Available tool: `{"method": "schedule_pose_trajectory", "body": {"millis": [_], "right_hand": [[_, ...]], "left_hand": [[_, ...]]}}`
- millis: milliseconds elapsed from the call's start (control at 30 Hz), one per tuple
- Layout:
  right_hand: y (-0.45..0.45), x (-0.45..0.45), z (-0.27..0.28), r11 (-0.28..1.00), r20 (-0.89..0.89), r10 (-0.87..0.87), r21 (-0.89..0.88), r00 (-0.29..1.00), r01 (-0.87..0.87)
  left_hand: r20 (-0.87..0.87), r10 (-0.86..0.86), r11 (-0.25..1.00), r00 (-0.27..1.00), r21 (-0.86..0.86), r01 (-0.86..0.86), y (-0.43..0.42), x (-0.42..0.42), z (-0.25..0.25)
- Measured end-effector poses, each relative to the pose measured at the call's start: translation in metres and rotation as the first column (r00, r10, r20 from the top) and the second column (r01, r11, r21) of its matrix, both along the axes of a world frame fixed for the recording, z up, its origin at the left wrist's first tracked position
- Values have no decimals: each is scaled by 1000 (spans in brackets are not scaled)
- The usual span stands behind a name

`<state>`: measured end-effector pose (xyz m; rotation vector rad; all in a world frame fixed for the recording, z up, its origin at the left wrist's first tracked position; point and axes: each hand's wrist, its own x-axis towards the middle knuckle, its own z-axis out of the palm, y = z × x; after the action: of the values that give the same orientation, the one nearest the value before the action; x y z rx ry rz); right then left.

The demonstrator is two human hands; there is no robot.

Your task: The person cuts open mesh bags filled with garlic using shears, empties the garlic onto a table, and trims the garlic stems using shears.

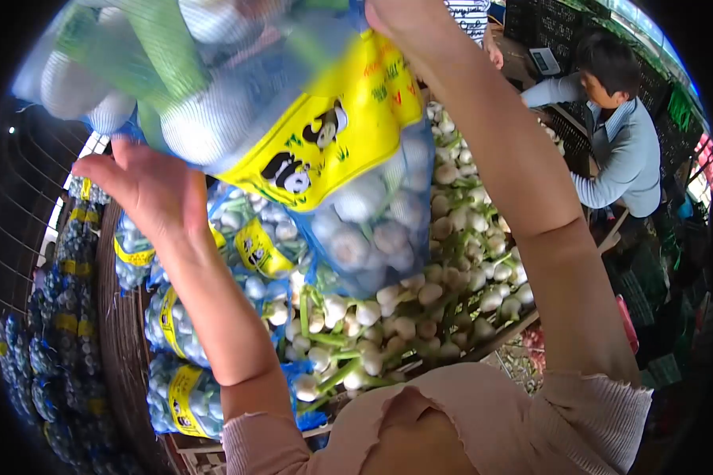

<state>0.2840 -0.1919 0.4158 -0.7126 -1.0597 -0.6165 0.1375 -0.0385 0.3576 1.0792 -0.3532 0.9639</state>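
Note:
A large blue mesh bag of garlic bulbs (356,237) with green stalks is raised close in front of me. Two pandas are printed on its yellow label (317,142). Against the bag's lower left side, my left hand (154,190) supports it, thumb spread outward and the other fingers partly hidden by the bag. At the top edge of the view, my right hand (388,14) holds the bag's upper right part; its fingers are mostly cut off. Below the bag, loose garlic bulbs (404,324) lie heaped, some with green stems.
Filled panda-label bags (170,317) lie stacked at left of the heap. Farther left stands a long row of more filled bags (67,317). A person in a light blue top (622,150) works at the right, near dark crates (543,24). Another person's striped shirt (471,16) shows behind.

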Motion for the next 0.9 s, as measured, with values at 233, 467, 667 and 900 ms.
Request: {"method": "schedule_pose_trajectory", "body": {"millis": [233,467,667,900], "right_hand": [[-30,-1,-11,993,-13,104,60,995,-103],[-23,15,20,992,184,-98,96,978,82],[-28,40,-10,980,97,-173,-79,980,180],[-46,53,-49,942,51,-250,-218,967,255]], "left_hand": [[67,302,950,951,57,-306,-14,20,-7],[207,450,849,868,202,-488,-12,48,74],[282,-38,900,959,426,-90,-4,92,109],[253,-418,739,873,653,165,20,112,100]]}}
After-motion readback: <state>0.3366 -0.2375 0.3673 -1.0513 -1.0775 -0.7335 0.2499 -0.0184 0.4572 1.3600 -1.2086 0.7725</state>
